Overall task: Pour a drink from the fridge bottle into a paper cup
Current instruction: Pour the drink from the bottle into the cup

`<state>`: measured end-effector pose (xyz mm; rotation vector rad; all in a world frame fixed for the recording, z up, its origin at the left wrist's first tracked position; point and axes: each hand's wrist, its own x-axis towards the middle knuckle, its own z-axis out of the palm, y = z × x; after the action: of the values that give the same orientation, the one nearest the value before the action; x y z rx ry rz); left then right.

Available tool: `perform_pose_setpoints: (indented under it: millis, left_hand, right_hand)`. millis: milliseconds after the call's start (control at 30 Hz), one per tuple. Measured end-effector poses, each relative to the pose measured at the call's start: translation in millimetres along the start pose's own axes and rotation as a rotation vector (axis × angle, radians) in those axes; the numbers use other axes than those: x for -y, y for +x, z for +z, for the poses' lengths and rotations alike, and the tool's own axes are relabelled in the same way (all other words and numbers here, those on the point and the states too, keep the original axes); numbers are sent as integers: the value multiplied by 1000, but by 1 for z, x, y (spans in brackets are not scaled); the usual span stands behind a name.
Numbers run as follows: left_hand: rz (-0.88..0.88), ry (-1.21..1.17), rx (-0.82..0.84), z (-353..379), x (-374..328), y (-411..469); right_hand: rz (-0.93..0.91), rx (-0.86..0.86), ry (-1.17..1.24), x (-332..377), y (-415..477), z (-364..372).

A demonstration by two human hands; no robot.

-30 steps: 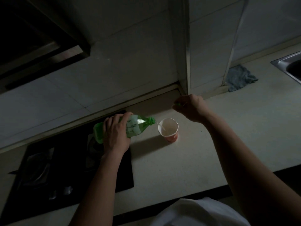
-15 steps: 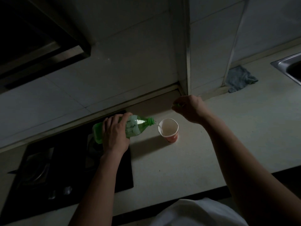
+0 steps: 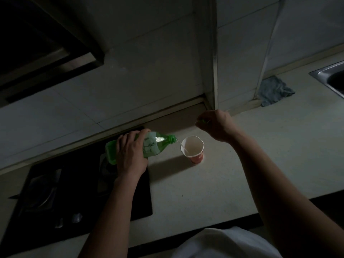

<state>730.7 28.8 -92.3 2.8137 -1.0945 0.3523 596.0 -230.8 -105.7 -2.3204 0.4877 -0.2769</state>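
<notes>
Bottle point(image 3: 155, 144) mouth beside cup point(image 3: 192, 148) rim, cap point(image 3: 204, 120) pinched

Very dim, underexposed; wide-angle bending at edges; soft shadows.

One wide-angle view from the person's head looks forward and steeply down at a pale, speckled kitchen countertop point(image 3: 260, 161). It is close: both bare forearms enter from the bottom edge, with the left hand point(image 3: 130, 153) and right hand point(image 3: 216, 125) near mid-frame. A white tiled wall point(image 3: 149, 81) fills the top half. The countertop's left end holds a black glass hob point(image 3: 74, 192); a steel sink point(image 3: 327, 75) is cut off at the right.
</notes>
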Motion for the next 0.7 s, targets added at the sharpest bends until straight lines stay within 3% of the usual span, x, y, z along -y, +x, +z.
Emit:
perform_pose_setpoints:
  millis: [700]
  left_hand:
    - [-3, 16, -1, -3, 2, -4]
  right_hand:
    - [-59, -28, -37, 7, -4, -2]
